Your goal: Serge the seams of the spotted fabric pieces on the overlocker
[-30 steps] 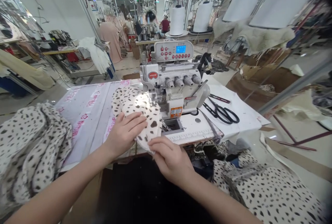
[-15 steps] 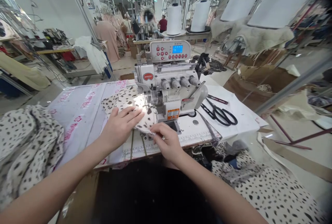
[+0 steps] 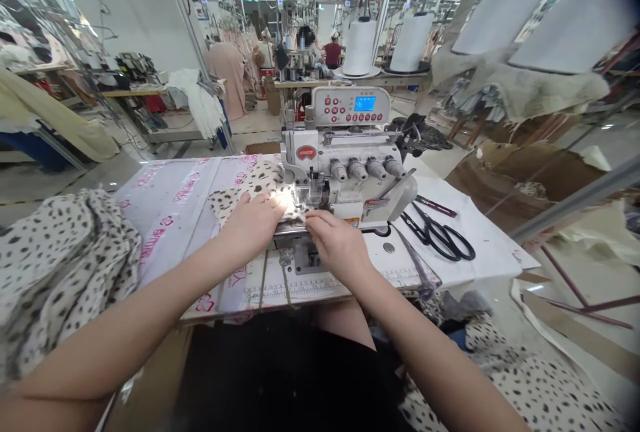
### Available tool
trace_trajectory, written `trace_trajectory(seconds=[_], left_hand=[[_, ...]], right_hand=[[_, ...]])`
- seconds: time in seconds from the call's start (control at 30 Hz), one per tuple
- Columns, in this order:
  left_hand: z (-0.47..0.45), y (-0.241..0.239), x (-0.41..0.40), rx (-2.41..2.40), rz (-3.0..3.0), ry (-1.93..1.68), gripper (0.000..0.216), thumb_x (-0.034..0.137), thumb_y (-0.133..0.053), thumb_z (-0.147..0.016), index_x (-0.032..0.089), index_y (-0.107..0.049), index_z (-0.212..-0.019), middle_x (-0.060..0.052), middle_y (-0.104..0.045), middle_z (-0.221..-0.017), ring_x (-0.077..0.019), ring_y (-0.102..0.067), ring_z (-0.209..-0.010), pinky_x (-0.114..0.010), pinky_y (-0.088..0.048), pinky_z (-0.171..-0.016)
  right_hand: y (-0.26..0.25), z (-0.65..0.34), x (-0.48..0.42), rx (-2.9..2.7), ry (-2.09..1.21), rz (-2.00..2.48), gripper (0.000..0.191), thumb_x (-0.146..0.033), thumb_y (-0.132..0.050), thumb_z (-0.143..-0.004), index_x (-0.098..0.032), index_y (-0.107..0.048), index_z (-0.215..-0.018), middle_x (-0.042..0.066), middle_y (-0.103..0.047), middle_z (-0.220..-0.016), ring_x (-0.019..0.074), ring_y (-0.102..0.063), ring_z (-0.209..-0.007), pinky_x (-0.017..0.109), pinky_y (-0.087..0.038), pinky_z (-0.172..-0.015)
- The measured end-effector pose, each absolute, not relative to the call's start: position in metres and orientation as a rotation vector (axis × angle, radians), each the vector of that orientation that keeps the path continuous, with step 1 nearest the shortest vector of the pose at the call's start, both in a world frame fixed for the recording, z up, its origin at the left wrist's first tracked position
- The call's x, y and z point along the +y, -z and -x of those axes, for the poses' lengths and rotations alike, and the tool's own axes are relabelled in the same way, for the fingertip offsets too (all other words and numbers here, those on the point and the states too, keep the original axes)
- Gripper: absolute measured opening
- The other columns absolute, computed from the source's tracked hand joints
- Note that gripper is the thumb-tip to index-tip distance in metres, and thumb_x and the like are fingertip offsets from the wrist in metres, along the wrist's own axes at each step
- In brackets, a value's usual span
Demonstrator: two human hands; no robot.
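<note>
A spotted piece of fabric (image 3: 257,180), cream with dark marks, lies at the presser foot of a white overlock sewing machine (image 3: 307,140). My left hand (image 3: 253,222) rests flat on the fabric just left of the foot, fingers stretched out, under the bright machine light. At the front edge of the cloth, my right hand (image 3: 340,240) has its thumb and fingers closed on the fabric, close to the needle area. The cloth between both hands is mostly covered by fingers and glare. Below it, part of the machine's lower front shows uncovered.
Black scissors (image 3: 445,242) and a dark red-handled tool (image 3: 436,206) lie on the table to the right. Piled spotted fabric (image 3: 75,245) is at the left; more spotted fabric (image 3: 545,379) hangs low right. Thread cones (image 3: 360,49) stand behind the machine.
Both hands have moved forward with the fabric, closer to the presser foot. Less of the cloth shows between them. The view has shifted, so the machine sits further right.
</note>
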State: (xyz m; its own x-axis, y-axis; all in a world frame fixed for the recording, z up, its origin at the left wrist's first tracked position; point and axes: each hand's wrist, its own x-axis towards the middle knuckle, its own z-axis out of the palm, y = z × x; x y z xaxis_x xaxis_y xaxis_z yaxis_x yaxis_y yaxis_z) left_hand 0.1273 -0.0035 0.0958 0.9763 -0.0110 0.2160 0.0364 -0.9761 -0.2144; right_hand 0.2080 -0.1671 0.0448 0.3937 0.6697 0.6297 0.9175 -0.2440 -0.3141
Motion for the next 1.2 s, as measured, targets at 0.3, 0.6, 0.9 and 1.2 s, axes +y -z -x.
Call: trace_trajectory(seconds=[0.3,0.6,0.9,1.2], left_hand=[[-0.174,-0.099,0.026,-0.281,2.979,0.187,0.021,0.013,-0.052,-0.075,0.011,-0.063,-0.093,-0.015,-0.063,-0.099,-0.0297,-0.055,-0.090,-0.041,-0.040,-0.077],[-0.187,-0.101,0.038,-0.442,3.052,0.254,0.028,0.010,-0.049,-0.080,0.009,-0.058,-0.107,-0.013,-0.062,-0.104,-0.0226,-0.056,-0.098,-0.036,-0.045,-0.082],[-0.019,-0.074,-0.032,0.216,3.250,0.367,0.061,0.002,-0.044,-0.072,0.021,-0.043,-0.130,-0.006,-0.047,-0.133,-0.0254,-0.038,-0.127,-0.045,-0.041,-0.098],[0.022,-0.099,0.004,0.331,3.759,0.832,0.078,0.025,-0.076,-0.063,0.026,-0.038,-0.132,-0.005,-0.040,-0.138,-0.0217,-0.036,-0.128,-0.034,-0.029,-0.110]], right_hand=[[0.031,-0.196,-0.196,-1.199,0.455,2.031,0.018,-0.015,-0.041,-0.087,-0.013,-0.057,-0.096,0.013,-0.060,-0.092,0.0238,-0.056,-0.088,0.038,-0.049,-0.076],[0.044,-0.196,-0.197,-1.170,0.320,1.974,0.019,-0.024,-0.041,-0.088,-0.015,-0.057,-0.089,0.011,-0.059,-0.083,0.0249,-0.056,-0.082,0.043,-0.048,-0.075],[-0.002,-0.173,-0.184,-0.736,-0.626,1.417,0.045,-0.051,-0.051,-0.083,-0.015,-0.060,-0.108,0.012,-0.065,-0.101,0.0264,-0.061,-0.094,0.040,-0.050,-0.080],[-0.076,-0.096,-0.195,-1.136,-0.541,1.728,0.030,-0.047,-0.059,-0.074,-0.024,-0.070,-0.091,0.007,-0.068,-0.078,0.0242,-0.061,-0.069,0.031,-0.052,-0.060]])
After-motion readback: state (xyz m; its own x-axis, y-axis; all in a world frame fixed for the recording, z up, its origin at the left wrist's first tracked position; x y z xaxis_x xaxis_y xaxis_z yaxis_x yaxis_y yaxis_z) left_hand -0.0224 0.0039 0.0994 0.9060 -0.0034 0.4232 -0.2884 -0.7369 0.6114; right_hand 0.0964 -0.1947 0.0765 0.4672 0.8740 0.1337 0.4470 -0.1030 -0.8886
